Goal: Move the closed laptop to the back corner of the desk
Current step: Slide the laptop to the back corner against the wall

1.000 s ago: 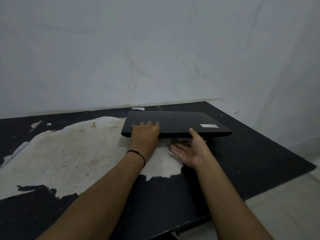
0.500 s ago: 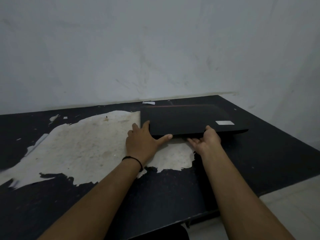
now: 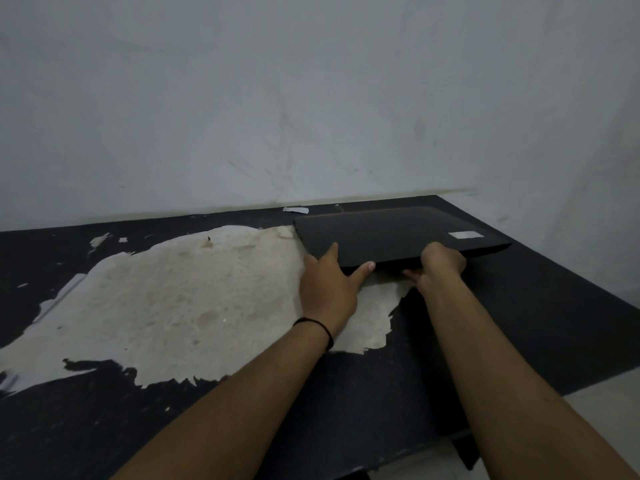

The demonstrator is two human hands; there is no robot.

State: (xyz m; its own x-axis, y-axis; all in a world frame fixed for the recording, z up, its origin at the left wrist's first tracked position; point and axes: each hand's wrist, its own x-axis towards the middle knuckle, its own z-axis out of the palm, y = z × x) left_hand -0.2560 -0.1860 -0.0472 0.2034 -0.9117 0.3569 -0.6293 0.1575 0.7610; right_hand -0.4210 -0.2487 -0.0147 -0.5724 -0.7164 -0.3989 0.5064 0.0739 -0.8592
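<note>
Closed laptop [image 3: 398, 237]: black, thin, rigid slab, lid down, pale sticker on top just beyond the right hand. It sits at the far right of the desk [image 3: 554, 323], rear edge close to the wall [image 3: 311, 98], near edge apparently raised a little off the surface where the hands hold it; the far edge looks to be on or very near the desktop, cannot tell which.

Handling, as judged: stiff, will not flex, moderately heavy for its thickness. Smooth lid, likely slippery under a flat palm. Fragile at the screen side, so no pressure on mid-lid and no dropping the last bit. Best hold is the near edge and near-left corner, 2 hands, fingers beneath, thumbs on top, which is roughly the present hold.

Left hand [image 3: 327, 289]: palm down, wrapped round the near-left corner, thumb lying along the front edge, fingers up the left side. Grasping the laptop. Black band on that wrist.

Right hand [image 3: 438, 268]: knuckles up over the front edge, fingers tucked under it. Also grasping the laptop, pinch from below.

Both forearms extended forward, nearly parallel, wrists low.

Worn pale patch [image 3: 173, 299] of desktop lies left of and below the grip.
</note>
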